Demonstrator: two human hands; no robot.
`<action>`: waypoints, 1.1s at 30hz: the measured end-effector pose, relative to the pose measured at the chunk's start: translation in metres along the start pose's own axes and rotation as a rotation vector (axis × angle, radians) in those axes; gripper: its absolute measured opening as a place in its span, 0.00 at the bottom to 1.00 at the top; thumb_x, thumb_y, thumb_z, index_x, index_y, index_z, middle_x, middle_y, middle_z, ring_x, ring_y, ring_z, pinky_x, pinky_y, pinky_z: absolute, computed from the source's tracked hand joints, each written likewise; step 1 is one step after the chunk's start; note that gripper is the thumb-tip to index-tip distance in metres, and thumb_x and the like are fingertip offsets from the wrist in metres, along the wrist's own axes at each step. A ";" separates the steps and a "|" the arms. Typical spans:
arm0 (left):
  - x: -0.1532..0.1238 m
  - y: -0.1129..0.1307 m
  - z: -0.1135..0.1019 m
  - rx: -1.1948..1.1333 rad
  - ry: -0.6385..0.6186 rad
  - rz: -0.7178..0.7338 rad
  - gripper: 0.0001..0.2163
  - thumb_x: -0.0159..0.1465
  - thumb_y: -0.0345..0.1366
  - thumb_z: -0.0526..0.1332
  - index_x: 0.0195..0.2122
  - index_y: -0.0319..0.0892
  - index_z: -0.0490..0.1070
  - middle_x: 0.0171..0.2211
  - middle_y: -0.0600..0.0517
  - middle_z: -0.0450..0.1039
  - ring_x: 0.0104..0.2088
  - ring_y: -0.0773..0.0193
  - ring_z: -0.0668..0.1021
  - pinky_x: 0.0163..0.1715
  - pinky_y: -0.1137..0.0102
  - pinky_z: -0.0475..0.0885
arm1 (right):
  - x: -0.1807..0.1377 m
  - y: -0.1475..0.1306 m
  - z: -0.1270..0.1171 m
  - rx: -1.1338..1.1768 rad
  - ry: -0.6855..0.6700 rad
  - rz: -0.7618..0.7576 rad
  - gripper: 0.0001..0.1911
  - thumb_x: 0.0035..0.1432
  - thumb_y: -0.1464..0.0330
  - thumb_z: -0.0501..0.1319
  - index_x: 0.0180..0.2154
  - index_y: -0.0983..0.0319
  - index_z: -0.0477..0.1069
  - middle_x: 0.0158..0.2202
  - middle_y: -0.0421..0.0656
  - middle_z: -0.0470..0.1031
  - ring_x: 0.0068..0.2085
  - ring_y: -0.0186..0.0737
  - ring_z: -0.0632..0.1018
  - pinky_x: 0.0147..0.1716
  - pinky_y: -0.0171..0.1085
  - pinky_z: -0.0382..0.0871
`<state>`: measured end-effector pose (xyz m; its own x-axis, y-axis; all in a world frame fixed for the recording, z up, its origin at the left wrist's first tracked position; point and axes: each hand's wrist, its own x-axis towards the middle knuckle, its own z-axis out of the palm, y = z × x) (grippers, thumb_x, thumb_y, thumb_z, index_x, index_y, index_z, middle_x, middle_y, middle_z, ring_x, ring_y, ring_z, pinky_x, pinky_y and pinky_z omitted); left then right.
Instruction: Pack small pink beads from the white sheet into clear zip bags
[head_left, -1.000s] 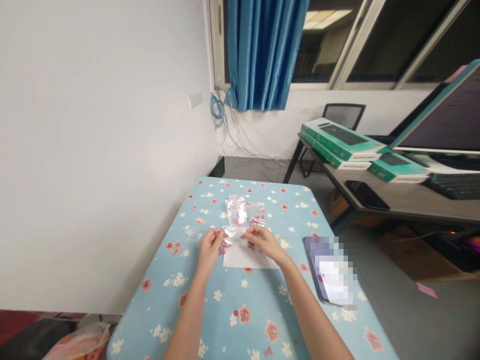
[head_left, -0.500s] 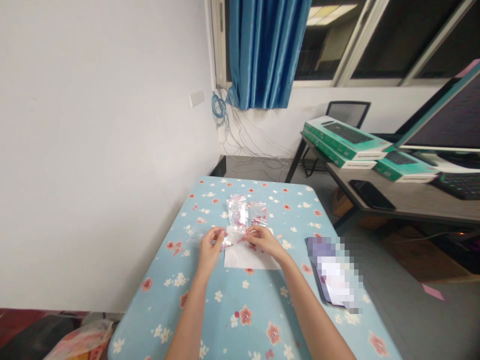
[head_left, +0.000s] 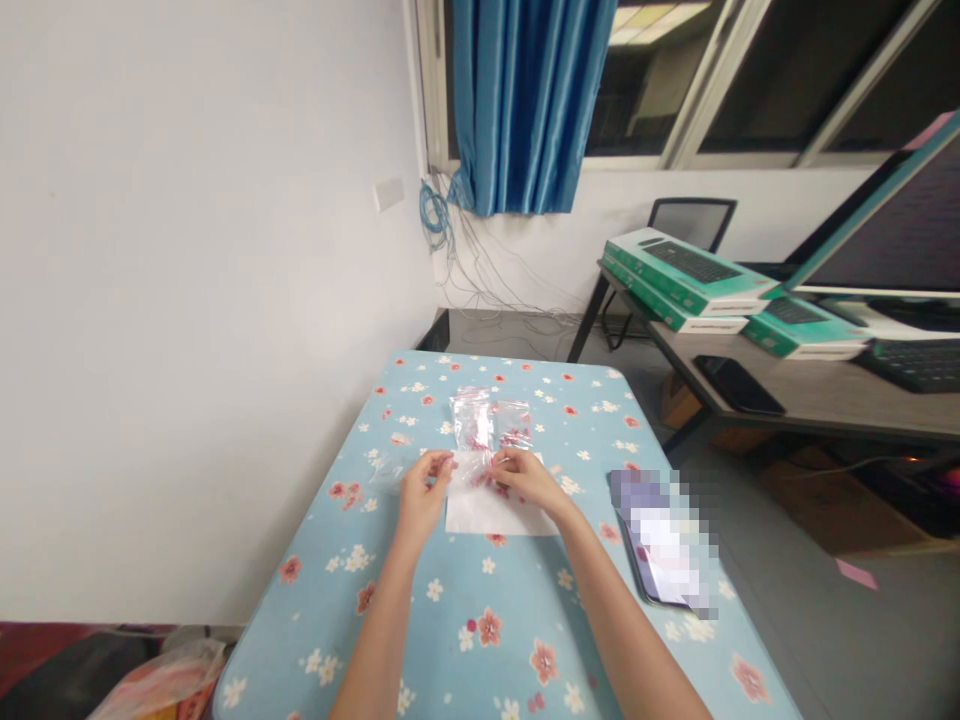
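Over a sheet of white paper (head_left: 472, 518), a small clear plastic bag (head_left: 470, 466) is stretched between my two hands. My left hand (head_left: 424, 492) has its thumb and fingertips pinched on the bag's left edge. At its right edge, the fingers of my right hand (head_left: 529, 482) are closed on the plastic. Small red bits lie on the paper around my right fingertips, partly hidden by that hand. Just behind, two clear zip bags, a left one (head_left: 472, 418) and a right one (head_left: 515, 424), lie side by side with red pieces in them.
More clear plastic (head_left: 388, 470) lies left of my left hand. The table (head_left: 442, 650) has a blue flowered cover. A phone (head_left: 652, 550), partly pixelated, rests near its right edge. Beyond stands a desk (head_left: 757, 372) with keyboard boxes (head_left: 690, 272) and a dark phone (head_left: 739, 385).
My hands hold nearly the same place. The clear bag now lies flatter between them, and the red strip that stood up by my right fingertips no longer shows. The view has shifted slightly.
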<state>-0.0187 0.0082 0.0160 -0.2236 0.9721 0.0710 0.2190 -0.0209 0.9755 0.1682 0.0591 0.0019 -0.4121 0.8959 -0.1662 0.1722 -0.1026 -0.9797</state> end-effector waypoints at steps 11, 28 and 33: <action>0.009 0.004 0.006 0.019 -0.011 0.036 0.09 0.55 0.42 0.62 0.32 0.43 0.74 0.31 0.49 0.76 0.29 0.63 0.74 0.31 0.72 0.70 | 0.000 0.003 -0.004 -0.146 0.071 -0.058 0.10 0.49 0.63 0.63 0.26 0.64 0.71 0.22 0.40 0.73 0.21 0.31 0.70 0.21 0.30 0.61; 0.031 0.014 0.009 0.113 -0.045 0.092 0.07 0.54 0.38 0.61 0.33 0.43 0.74 0.30 0.51 0.75 0.26 0.65 0.73 0.29 0.72 0.68 | 0.000 0.002 -0.007 -0.406 0.173 -0.015 0.10 0.50 0.63 0.62 0.26 0.63 0.76 0.20 0.41 0.75 0.20 0.33 0.71 0.22 0.31 0.61; 0.039 0.018 0.007 0.129 -0.067 0.085 0.07 0.53 0.36 0.61 0.32 0.42 0.75 0.27 0.52 0.74 0.23 0.67 0.72 0.25 0.74 0.66 | -0.002 -0.001 -0.006 -0.406 0.172 -0.011 0.11 0.51 0.63 0.61 0.25 0.63 0.77 0.20 0.40 0.75 0.19 0.32 0.70 0.23 0.31 0.60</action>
<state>-0.0168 0.0479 0.0353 -0.1358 0.9816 0.1340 0.3555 -0.0780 0.9314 0.1743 0.0605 0.0038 -0.2668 0.9584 -0.1011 0.5205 0.0550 -0.8521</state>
